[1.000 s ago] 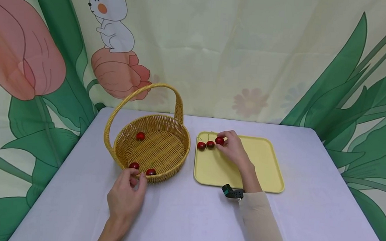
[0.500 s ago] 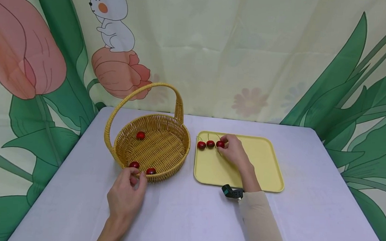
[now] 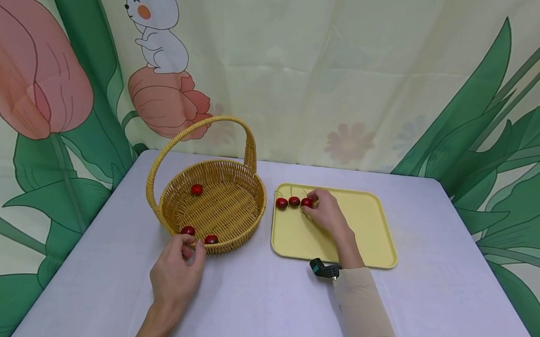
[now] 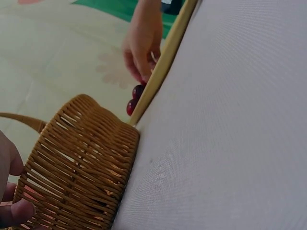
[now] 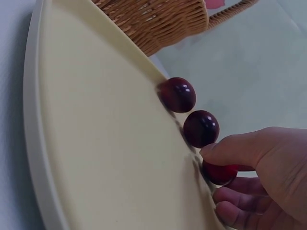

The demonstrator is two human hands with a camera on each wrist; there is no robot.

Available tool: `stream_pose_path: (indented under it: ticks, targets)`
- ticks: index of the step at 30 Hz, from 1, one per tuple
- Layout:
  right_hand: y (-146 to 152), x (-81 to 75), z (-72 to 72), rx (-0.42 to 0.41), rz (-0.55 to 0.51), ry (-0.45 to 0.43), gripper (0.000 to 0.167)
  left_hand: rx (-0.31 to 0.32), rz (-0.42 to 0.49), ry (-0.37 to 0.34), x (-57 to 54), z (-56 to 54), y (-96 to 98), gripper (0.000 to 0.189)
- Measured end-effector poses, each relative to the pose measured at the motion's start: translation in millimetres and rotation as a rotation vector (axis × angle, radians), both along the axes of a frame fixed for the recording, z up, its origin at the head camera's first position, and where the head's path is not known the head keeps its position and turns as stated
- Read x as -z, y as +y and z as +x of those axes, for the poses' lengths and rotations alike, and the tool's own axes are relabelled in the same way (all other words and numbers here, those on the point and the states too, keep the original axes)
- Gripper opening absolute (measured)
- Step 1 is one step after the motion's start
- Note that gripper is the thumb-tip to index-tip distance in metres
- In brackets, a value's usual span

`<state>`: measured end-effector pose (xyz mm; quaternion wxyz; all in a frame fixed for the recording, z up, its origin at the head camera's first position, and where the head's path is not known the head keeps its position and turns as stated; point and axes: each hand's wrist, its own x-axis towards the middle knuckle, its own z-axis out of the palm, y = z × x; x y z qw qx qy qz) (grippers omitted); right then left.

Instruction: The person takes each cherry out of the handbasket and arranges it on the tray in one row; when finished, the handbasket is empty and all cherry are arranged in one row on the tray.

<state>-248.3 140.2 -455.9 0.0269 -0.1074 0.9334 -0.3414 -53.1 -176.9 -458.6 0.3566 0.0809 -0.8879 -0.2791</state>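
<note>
A dark red cherry point(image 3: 306, 202) sits pinched between the thumb and fingers of a person's right hand point(image 3: 328, 210), low in a pale yellow tray point(image 3: 368, 236), toward its far left corner. Just beside it, a middle cherry point(image 3: 294, 201) and an end cherry point(image 3: 282, 203) complete a row of three, thin stems pointing toward the far edge. To the left of the tray and apart from it, a round wicker basket point(image 3: 223, 207) stands upright beneath its tall arched handle point(image 3: 226, 118); the left hand point(image 3: 177, 268) grips its near rim, thumb and fingers curled there. Inside lie three more: one cherry point(image 3: 196, 190) toward the far left side, another point(image 3: 188, 230) and a third point(image 3: 211, 239) by the near wall. A black strapped device point(image 3: 324, 268) shows at the right wrist, beside a beige sleeve point(image 3: 368, 313). Tray and basket share a white-covered table point(image 3: 262, 302) before a backdrop point(image 3: 296, 46) printed with tulips and a white rabbit point(image 3: 164, 28).
</note>
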Motion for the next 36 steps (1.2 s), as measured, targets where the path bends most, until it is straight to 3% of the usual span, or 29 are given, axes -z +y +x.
stream_pose_path:
  ticks: [9,21,36]
  targets:
    - [1,-4.0,0.3,0.007,0.008,0.001,0.044,0.005,-0.001,0.015,1.0,-0.1,-0.9,0.013]
    - [-5,-30.8,6.5,-0.014,-0.017,0.073,0.050,0.001,0.004,0.009,1.7,-0.4,-0.5,0.013]
    - [-68,-75.8,10.4,-0.124,-0.088,0.176,0.042,-0.002,0.025,0.018,3.5,-1.3,-1.5,0.013]
